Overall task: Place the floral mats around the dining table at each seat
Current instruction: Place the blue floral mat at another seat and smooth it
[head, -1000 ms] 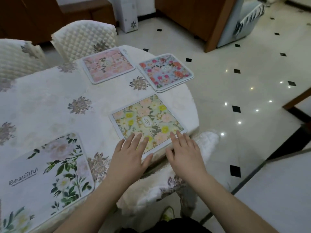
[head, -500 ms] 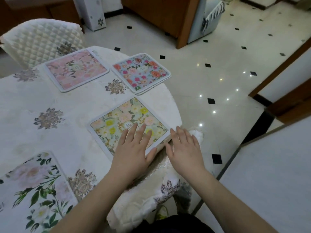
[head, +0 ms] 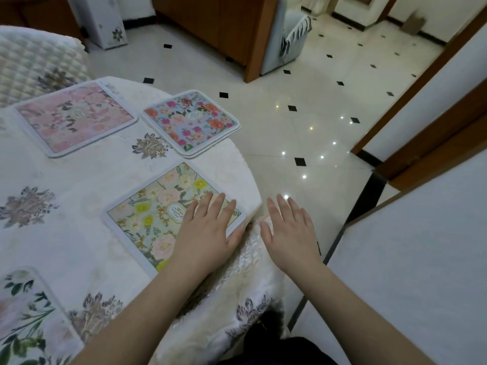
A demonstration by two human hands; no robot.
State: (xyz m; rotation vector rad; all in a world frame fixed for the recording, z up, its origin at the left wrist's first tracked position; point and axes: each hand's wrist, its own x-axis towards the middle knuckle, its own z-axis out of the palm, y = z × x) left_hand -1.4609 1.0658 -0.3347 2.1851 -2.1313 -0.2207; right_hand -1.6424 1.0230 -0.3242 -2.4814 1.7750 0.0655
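Observation:
A yellow-green floral mat (head: 155, 214) lies near the round table's right edge. My left hand (head: 205, 230) rests flat on its near right corner, fingers straight. My right hand (head: 288, 230) hovers open just off the table edge, over the hanging cloth, touching no mat. Beyond lie a small stack of blue floral mats (head: 191, 122) at the rim and a pink floral mat (head: 75, 118) to its left. A white mat with green leaves (head: 25, 314) sits at the lower left, partly cut off.
The table (head: 79, 180) wears a cream embroidered cloth that drapes over the edge. A quilted chair back (head: 34, 61) stands at the far left. Tiled floor, a wooden cabinet (head: 218, 27) and a white wall panel (head: 411, 272) lie to the right.
My left hand has slid further onto the yellow-green mat. My right hand has come off the mat's corner and now sits beyond the table edge. The view has shifted to the right.

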